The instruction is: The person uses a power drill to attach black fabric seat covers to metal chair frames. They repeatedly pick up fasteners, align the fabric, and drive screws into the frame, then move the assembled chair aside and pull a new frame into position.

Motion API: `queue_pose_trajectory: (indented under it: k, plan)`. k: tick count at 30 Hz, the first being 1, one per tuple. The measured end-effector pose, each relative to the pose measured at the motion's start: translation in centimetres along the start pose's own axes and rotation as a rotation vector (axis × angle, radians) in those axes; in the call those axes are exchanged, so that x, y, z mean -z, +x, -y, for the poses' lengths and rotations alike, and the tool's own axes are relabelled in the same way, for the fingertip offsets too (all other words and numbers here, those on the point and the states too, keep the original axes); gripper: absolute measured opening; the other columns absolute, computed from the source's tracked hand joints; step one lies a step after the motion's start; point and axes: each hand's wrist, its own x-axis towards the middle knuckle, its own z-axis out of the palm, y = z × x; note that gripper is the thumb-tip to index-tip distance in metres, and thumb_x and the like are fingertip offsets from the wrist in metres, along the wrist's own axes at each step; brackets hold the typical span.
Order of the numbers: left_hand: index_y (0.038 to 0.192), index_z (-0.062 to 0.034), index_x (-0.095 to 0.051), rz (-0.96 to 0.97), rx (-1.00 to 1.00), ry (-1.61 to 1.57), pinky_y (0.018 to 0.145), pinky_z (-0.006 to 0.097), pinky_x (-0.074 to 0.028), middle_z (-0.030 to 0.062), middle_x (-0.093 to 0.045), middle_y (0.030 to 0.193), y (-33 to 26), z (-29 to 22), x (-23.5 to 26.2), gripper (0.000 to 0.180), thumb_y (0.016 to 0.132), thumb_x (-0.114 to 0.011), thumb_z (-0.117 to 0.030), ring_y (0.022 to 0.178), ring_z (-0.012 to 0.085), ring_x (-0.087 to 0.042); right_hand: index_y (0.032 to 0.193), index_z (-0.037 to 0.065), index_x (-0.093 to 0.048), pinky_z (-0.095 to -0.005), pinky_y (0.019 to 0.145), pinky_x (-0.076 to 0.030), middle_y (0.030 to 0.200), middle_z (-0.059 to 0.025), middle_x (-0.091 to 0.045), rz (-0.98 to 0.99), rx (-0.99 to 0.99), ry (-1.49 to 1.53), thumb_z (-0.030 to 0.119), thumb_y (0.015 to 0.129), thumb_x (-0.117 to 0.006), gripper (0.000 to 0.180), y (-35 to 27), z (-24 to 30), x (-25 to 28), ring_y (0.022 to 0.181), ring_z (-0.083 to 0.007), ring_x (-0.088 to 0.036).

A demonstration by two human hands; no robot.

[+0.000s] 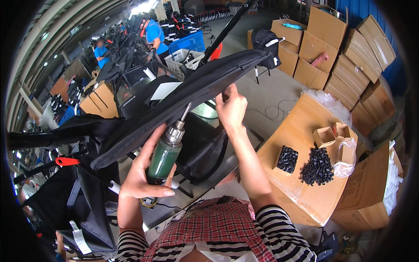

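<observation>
My left hand (144,174) is wrapped round the green body of a power screwdriver (165,159). Its metal nose and bit point up to the underside of a long black fabric-covered panel (196,89), which slants across the view from lower left to upper right. My right hand (232,107) is at the panel's lower edge, with its fingers curled in and pressed together; whatever they pinch is hidden. A white sheet (166,91) lies against the far side of the panel. Below it hangs more black fabric (203,153) on a frame.
To my right, a large carton (279,174) carries a heap of small black parts (317,168) and a small box of them (287,159). Stacked cartons (318,48) stand behind. A red lever (67,161) sits at the left. People in blue shirts (153,32) work at the back left.
</observation>
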Motion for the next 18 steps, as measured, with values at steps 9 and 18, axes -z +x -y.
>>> queue_pose_trajectory:
  k: [9,18]
  plan:
    - [0.154,0.0049,-0.018,0.070,0.190,0.027,0.060,0.028,-0.052,0.0115,-0.063,0.079,-2.5,0.8,0.9,0.128,0.052,-0.095,-0.008,0.059,0.0181,-0.063,0.113,-0.003,-0.065,-0.0377,0.092,-0.056,0.107,-0.0219,-0.072,0.260,-0.038,0.053,0.007,0.084,-0.063,0.031,4.9,-11.2,9.1,0.099,-0.0309,-0.072]
    - [0.125,0.0010,-0.062,0.375,0.413,0.371,0.096,0.036,-0.048,0.0145,-0.068,0.119,-12.4,9.1,2.7,0.061,0.077,-0.087,-0.027,0.110,0.0258,-0.063,0.092,-0.004,-0.068,-0.0504,0.085,-0.055,0.100,-0.0290,-0.068,0.393,-0.297,-0.862,0.014,0.085,-0.065,0.019,9.5,-37.7,11.9,0.096,-0.0439,-0.067]
